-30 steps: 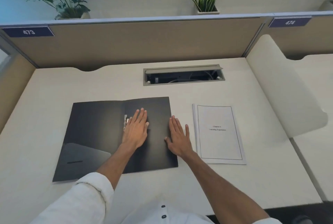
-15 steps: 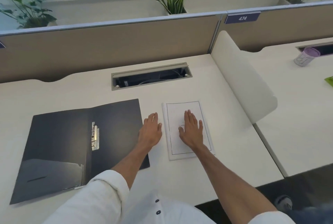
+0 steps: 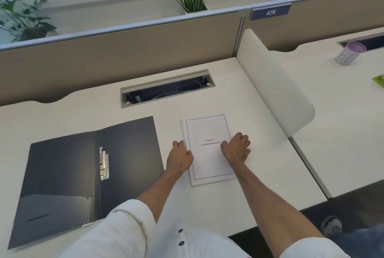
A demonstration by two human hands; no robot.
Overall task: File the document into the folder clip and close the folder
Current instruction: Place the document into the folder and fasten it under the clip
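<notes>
White paper document [image 3: 207, 149] lies flat on the desk [image 3: 270, 166], just right of the open folder [image 3: 83, 174]; my left hand [image 3: 179, 159] and right hand [image 3: 235, 149], flat a moment ago, now curl at its side edges. I judge pickup is starting, though a closed grip isn't visible. Stack looks squared; the clip [image 3: 103, 163] stands empty.

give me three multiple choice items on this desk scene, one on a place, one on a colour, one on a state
1. Where does the white stapled paper document lie?
A. right of the folder
B. inside the folder
C. on the far desk

2. What colour is the open plastic folder?
A. green
B. dark grey
C. white

3. How are the hands placed?
A. both on the clip
B. one at each long edge of the document
C. both off the desk

A: it lies on the white desk, apart from the folder.
B: both covers are dark.
B: left hand, right hand.
</notes>
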